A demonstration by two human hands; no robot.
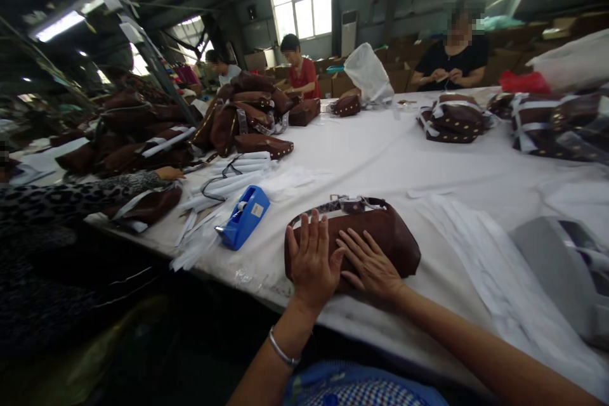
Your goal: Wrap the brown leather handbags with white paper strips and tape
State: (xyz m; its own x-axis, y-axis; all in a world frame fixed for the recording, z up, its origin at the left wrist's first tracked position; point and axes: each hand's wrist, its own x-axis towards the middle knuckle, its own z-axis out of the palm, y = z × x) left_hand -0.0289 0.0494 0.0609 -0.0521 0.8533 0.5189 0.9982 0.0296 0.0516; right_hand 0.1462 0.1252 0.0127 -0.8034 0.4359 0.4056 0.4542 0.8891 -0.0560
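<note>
A dark brown leather handbag [397, 238] lies on the white-covered table [371, 158] right in front of me. Its strap [349, 204], with a metal buckle, runs along the far edge and looks partly wrapped. My left hand [314, 260] rests flat on the bag's left part, fingers stretched out and pointing away from me. On the middle of the bag lies my right hand [371, 263], its fingers spread and slanting to the left. Neither hand grips anything. The bag's near side is partly hidden under my hands.
A blue tape dispenser [245, 219] stands left of the bag, beside white paper strips [204, 235]. Brown bags [247, 108] are heaped at the back left. White sheets [480, 260] and a grey dispenser [556, 266] lie right. A co-worker's sleeve [95, 193] reaches in from the left.
</note>
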